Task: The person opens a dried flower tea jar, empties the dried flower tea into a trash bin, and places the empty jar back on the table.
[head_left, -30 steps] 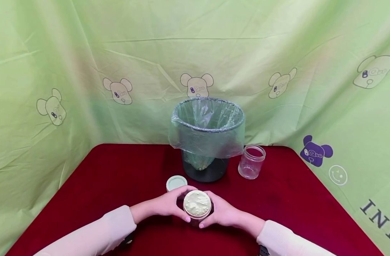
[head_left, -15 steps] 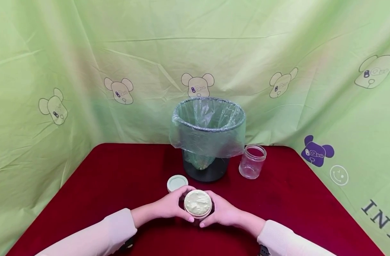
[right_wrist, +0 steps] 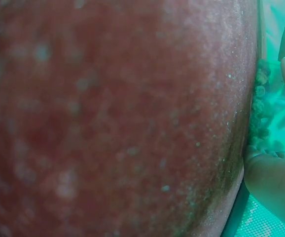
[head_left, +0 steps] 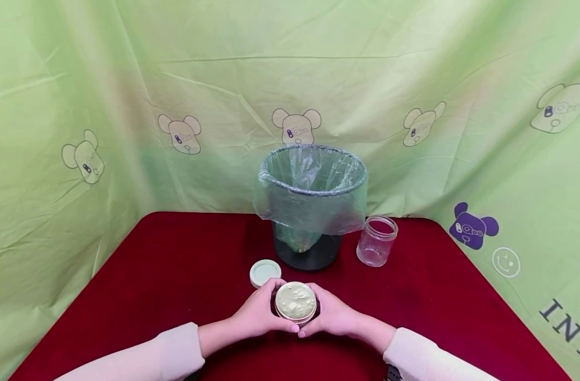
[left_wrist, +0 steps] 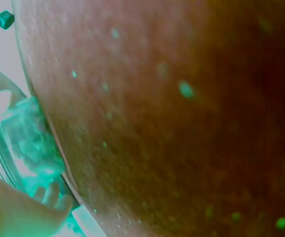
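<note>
Both hands hold a round clear jar upright near the front middle of the table, its top filled with pale, lumpy stuff. My left hand curls round its left side. On the other side, my right hand grips it, and the two thumb tips meet in front. Rounded pieces show through the wall of the jar in the left wrist view, and again through the jar in the right wrist view. A pale round lid lies just behind the left fingers.
A dark mesh bin with a translucent green liner stands at the back middle. To its right is an empty glass jar without a lid. Red cloth covers the table; green printed curtains enclose it.
The left thumb has slid rightward along the jar's front until it reaches the right thumb. The left wrist has dropped slightly, and more of the lid shows. The right hand has hardly moved.
</note>
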Demonstrator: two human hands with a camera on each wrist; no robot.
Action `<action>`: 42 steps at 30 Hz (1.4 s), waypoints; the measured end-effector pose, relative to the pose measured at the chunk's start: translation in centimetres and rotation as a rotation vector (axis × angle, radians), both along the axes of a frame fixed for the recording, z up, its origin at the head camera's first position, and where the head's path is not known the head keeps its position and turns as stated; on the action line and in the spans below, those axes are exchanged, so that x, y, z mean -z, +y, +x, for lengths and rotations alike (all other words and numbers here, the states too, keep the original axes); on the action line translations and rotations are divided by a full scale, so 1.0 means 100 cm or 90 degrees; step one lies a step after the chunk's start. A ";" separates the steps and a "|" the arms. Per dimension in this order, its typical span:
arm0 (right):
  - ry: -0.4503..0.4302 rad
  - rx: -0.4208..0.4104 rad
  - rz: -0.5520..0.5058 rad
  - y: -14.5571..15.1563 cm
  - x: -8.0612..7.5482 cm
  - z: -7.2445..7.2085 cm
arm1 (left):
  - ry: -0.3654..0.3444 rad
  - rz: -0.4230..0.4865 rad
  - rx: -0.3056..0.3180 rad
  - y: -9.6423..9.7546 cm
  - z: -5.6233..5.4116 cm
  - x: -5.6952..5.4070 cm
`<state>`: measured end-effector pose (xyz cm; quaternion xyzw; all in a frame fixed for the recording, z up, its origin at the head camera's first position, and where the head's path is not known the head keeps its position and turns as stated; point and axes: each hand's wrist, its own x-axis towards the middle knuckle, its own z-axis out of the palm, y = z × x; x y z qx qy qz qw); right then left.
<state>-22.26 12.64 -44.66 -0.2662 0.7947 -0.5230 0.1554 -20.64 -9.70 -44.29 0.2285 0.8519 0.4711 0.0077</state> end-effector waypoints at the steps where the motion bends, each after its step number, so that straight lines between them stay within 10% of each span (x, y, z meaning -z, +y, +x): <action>1: -0.002 0.000 -0.002 0.000 0.000 0.000 | 0.003 0.000 -0.005 0.001 0.001 -0.001; 14: 0.000 -0.003 0.001 0.000 -0.001 0.001 | -0.026 0.014 0.033 -0.003 -0.002 -0.003; 29: 0.000 0.001 0.004 0.000 -0.001 0.000 | -0.117 0.081 0.310 -0.020 -0.042 -0.003; 35: 0.000 -0.003 0.004 -0.001 -0.001 0.000 | -0.114 0.071 0.290 -0.018 -0.042 -0.003; 42: 0.008 0.002 0.007 0.000 -0.001 0.000 | -0.089 0.043 0.179 -0.012 -0.028 -0.002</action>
